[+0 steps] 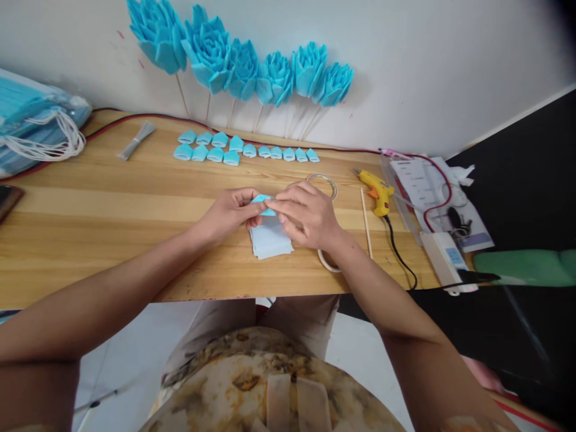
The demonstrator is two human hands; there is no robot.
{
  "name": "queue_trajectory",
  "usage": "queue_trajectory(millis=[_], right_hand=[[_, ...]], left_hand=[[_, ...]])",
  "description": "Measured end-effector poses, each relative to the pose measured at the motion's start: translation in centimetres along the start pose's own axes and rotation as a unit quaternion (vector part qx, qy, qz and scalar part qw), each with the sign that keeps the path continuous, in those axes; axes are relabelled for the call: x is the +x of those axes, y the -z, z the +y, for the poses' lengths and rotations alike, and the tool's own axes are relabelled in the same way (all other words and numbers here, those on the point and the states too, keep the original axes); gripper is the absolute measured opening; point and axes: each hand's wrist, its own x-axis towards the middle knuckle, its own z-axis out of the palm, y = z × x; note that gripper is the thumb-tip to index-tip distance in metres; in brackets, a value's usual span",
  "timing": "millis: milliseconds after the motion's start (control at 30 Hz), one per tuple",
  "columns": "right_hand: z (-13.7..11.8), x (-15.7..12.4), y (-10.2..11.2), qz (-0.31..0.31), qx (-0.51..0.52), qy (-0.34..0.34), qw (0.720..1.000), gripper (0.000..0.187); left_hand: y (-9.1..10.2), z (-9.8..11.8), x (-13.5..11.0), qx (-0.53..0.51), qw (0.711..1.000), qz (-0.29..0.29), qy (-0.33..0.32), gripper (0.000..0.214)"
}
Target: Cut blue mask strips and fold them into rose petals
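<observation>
A small folded blue fabric piece (261, 199) is pinched between the thumb and fingers of my left hand (238, 207). My right hand (310, 213) presses its fingertips on the same piece from the other side, partly covering it. Just below my hands lies a stack of pale blue fabric squares (271, 239) on the table. Farther back, two uneven rows of folded blue petals (219, 139) rest on the wood. A roll of tape (324, 180) shows behind my right hand, and another ring (328, 261) is partly hidden under the wrist.
Several blue fabric flowers (209, 51) on sticks lean against the wall. To the right are a wooden stick (366, 222), a yellow glue gun (378, 191) and a power strip (447, 261). Bagged face masks (36, 123) and a bundle of thin strips (136, 140) lie left.
</observation>
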Motion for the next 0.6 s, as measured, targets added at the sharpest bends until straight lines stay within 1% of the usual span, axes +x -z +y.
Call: queue_trajectory(millis=[67, 133, 200, 267, 400, 500, 600], right_hand=[[-0.1, 0.1, 0.4, 0.007, 0.042, -0.034, 0.999, 0.030], [-0.3, 0.2, 0.9, 0.019, 0.092, -0.094, 0.991, 0.031], [-0.6, 0.3, 1.2, 0.014, 0.142, -0.163, 0.976, 0.033], [-0.7, 0.3, 1.2, -0.007, 0.189, -0.212, 0.959, 0.035], [-1.0, 0.2, 0.6, -0.055, 0.255, -0.265, 0.928, 0.041], [-1.2, 0.1, 0.1, -0.066, 0.259, -0.296, 0.917, 0.044], [-1.4, 0.2, -0.1, -0.061, 0.269, -0.316, 0.908, 0.044]], left_hand=[[0.1, 0.0, 0.0, 0.012, 1.000, 0.002, -0.006, 0.026], [0.2, 0.1, 0.0, 0.032, 0.999, -0.007, -0.014, 0.027], [0.1, 0.2, 0.0, 0.049, 0.998, -0.018, -0.021, 0.027], [0.1, 0.2, 0.0, 0.057, 0.998, -0.024, -0.027, 0.026], [-0.1, 0.2, -0.1, 0.080, 0.996, -0.027, -0.032, 0.025], [-0.1, 0.2, -0.2, 0.093, 0.995, -0.024, -0.030, 0.024], [0.1, 0.5, -0.3, 0.082, 0.995, -0.033, -0.039, 0.026]])
